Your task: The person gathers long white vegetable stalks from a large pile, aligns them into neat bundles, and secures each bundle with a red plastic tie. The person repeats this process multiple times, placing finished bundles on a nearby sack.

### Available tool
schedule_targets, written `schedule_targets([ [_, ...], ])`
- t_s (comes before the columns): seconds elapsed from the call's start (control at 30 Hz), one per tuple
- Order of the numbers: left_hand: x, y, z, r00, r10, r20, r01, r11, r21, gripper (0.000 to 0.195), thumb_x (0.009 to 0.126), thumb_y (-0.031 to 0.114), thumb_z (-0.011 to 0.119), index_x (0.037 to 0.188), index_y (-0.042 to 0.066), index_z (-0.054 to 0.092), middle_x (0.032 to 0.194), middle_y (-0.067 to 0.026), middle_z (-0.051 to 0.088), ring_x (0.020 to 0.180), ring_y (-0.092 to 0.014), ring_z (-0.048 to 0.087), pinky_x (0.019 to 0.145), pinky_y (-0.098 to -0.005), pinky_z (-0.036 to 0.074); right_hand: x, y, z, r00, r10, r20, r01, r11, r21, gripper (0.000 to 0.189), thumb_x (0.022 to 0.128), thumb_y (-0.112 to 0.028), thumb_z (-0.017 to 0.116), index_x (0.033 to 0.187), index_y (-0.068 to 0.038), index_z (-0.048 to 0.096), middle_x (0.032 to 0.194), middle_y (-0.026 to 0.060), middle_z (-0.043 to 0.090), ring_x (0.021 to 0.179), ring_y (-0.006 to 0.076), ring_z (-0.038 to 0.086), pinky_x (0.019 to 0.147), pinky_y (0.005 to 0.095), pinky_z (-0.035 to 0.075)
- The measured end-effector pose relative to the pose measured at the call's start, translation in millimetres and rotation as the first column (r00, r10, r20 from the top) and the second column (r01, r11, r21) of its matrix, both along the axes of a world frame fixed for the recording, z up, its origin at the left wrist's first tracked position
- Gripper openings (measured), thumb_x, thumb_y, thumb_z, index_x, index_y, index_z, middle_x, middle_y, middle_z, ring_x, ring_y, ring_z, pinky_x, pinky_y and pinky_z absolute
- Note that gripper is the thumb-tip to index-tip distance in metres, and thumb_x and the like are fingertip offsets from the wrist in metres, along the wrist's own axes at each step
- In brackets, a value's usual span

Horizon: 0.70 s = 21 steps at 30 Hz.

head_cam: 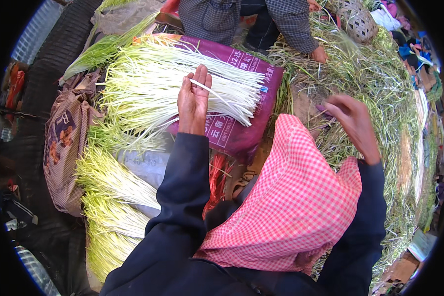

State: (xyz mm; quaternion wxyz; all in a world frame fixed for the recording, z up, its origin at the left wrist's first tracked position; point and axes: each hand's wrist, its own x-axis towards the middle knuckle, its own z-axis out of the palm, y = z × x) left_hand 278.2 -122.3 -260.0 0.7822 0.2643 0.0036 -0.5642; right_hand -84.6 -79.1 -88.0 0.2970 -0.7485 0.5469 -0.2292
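Note:
My left hand point(194, 98) is palm up over a broad layer of pale garlic chives point(151, 85), with a white stalk lying across its fingers. The stalks rest on a purple printed sack point(240, 142), white ends to the right and yellow-green tips to the left. Out to the right, my right hand point(349, 116) is raised above litter with bent fingers; a thin stem and a purplish scrap are at its fingertips, but whether it grips them is unclear. A pink checked cloth point(292, 207) covers my lap. More chive bundles point(114, 211) lie at lower left.
Leaf and stalk trimmings point(359, 70) cover the ground at right. A person in checked sleeves point(214, 22) is across the sack, one hand low over the litter. A woven basket point(357, 22) stands at upper right. Red plastic strips point(217, 181) lie below the sack, a brown printed bag point(64, 148) at left.

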Motion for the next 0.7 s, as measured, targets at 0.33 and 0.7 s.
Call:
schedule_targets([
  [0.33, -29.9, -13.6, -14.0, 0.994, 0.056, -0.093, -0.058, 0.998, -0.017, 0.028, 0.114, 0.024, 0.026, 0.116, 0.002, 0.043, 0.143, -0.0339, 0.048, 0.135, -0.042, 0.051, 0.115, -0.0538, 0.046, 128.6, -58.9, -124.9, 0.906, 0.412, 0.097, -0.415, 0.91, 0.007, 0.038, 0.098, -0.032, 0.063, 0.11, 0.003, 0.069, 0.096, 0.0218, 0.071, 0.087, 0.0358, 0.071, 0.078, 0.0434, 0.054],
  [0.7, -12.2, 4.3, -5.3, 0.852, -0.331, 0.406, 0.298, 0.943, 0.146, 0.036, 0.112, 0.027, 0.038, 0.122, -0.006, 0.051, 0.126, -0.0305, 0.063, 0.12, -0.036, 0.064, 0.102, -0.0442, 0.056, 130.5, -55.5, -166.2, 0.943, 0.329, -0.051, -0.333, 0.935, -0.123, 0.026, 0.1, -0.028, 0.062, 0.095, -0.002, 0.066, 0.081, 0.0186, 0.066, 0.078, 0.0388, 0.067, 0.069, 0.0466, 0.052],
])
